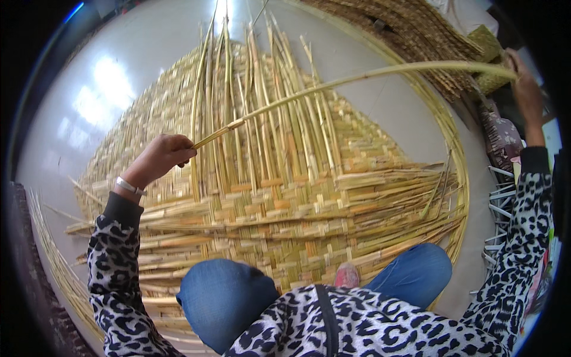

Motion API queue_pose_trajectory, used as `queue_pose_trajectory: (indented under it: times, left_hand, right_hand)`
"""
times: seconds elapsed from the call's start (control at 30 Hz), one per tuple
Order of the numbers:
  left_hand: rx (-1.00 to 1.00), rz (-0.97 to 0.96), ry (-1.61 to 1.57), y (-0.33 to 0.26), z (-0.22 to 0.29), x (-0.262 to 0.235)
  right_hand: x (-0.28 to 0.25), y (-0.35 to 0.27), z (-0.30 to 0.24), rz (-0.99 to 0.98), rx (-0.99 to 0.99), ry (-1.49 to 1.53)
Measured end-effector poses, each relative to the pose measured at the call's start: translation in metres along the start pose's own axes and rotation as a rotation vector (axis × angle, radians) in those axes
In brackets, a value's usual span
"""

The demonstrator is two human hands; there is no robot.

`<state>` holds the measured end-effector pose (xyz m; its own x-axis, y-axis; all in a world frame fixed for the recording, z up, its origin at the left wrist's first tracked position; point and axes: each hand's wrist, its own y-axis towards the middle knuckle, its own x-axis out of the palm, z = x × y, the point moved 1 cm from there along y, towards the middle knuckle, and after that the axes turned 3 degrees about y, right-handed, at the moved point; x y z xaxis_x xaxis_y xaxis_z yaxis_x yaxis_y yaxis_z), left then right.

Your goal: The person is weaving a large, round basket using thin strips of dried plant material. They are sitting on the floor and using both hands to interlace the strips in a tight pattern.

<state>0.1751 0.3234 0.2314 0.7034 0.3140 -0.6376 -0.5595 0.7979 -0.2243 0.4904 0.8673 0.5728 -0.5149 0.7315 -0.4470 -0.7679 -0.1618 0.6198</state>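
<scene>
Mostly one long reed strip (357, 77), spanning from left of centre to upper right of the frame, arched above the half-woven reed mat (285, 202). Left hand (162, 156) closed in a pinch on the strip's near end, left of centre. Right hand (523, 83) raised at upper right edge, fingers apparently wrapped around the far end; exact closure hard to tell at the rim. Strip likely very light, springy, bends without snapping but probably splits or kinks if folded sharp; smooth skin, maybe a bit slippery. Best held near both ends, as now, keeping it taut. Loose upright strands (250, 89) fanning from the mat toward top centre, unwoven. Knees in blue jeans (226, 297) at bottom centre, resting on the mat; pink shoe (347, 276) between them. No real containers visible; woven basketry pile (410, 30) at top right, contents not discernible. Pale glossy floor (89, 101) at upper left. Wire rack (499, 202) at right edge, unclear what it carries.
</scene>
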Motion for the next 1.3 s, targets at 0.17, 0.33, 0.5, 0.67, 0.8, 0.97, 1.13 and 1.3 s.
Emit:
queue_pose_trajectory:
  times: [0.17, 0.33, 0.5, 0.67, 0.8, 0.97, 1.13, 1.3]
  left_hand:
    - [-0.221, -0.139, 0.153, -0.027, -0.083, 0.047]
    - [-0.271, -0.385, 0.505, -0.069, -0.154, 0.078]
    - [-0.205, -0.096, 0.552, -0.058, -0.202, 0.089]
    - [-0.24, -0.005, 0.623, -0.01, -0.23, 0.104]
    - [-0.224, -0.017, 0.61, 0.008, -0.243, 0.119]
    - [-0.237, -0.067, 0.47, 0.017, -0.248, 0.109]
    - [-0.258, -0.037, 0.468, 0.016, -0.231, 0.103]
    - [-0.362, 0.008, 0.633, 0.021, -0.219, 0.114]
  right_hand:
    - [0.113, -0.18, -0.089, -0.868, 0.049, 0.384]
    - [0.12, -0.286, -0.278, -1.224, -0.532, 0.455]
    - [0.101, -0.242, -0.441, -0.9, -0.797, 0.949]
    - [0.107, -0.191, -0.566, -0.895, -0.654, 0.975]
    - [0.105, -0.181, -0.634, -0.724, -0.535, 1.057]
    - [0.102, -0.181, -0.659, -0.772, -0.403, 1.11]
    - [0.095, -0.178, -0.666, -0.807, -0.333, 1.07]
    - [0.094, -0.172, -0.673, -0.894, -0.303, 1.06]
